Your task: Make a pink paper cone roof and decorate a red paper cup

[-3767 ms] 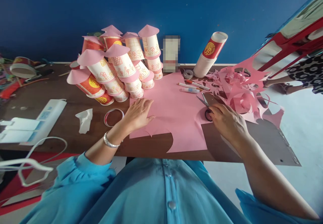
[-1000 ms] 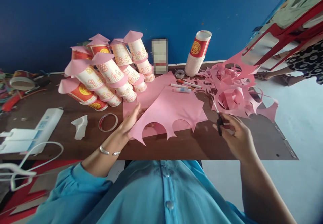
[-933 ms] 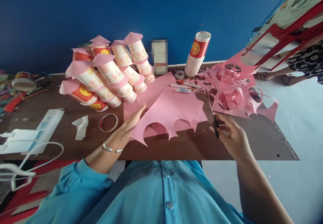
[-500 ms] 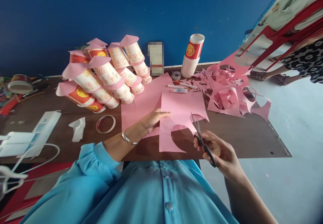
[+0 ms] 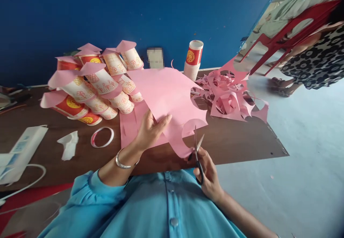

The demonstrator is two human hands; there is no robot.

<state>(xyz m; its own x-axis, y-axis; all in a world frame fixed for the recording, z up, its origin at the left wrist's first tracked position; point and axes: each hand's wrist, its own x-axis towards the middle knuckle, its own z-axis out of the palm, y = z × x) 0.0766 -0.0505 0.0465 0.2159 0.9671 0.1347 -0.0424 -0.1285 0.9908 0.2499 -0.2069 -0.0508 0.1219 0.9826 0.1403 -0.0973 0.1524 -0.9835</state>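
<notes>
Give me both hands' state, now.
Left hand: closed on a cut pink sheet, thumb on top.
Right hand: holding scissors, blades apart.

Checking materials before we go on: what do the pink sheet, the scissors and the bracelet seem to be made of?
Pink sheet: likely matte craft paper or thin card, judging by its crisp cut edges and gentle bend.
Scissors: grey metal blades, probably steel; the smooth black handles look plastic.
Bracelet: shiny silver-coloured metal, from its bright highlights; which metal, I can't tell.
</notes>
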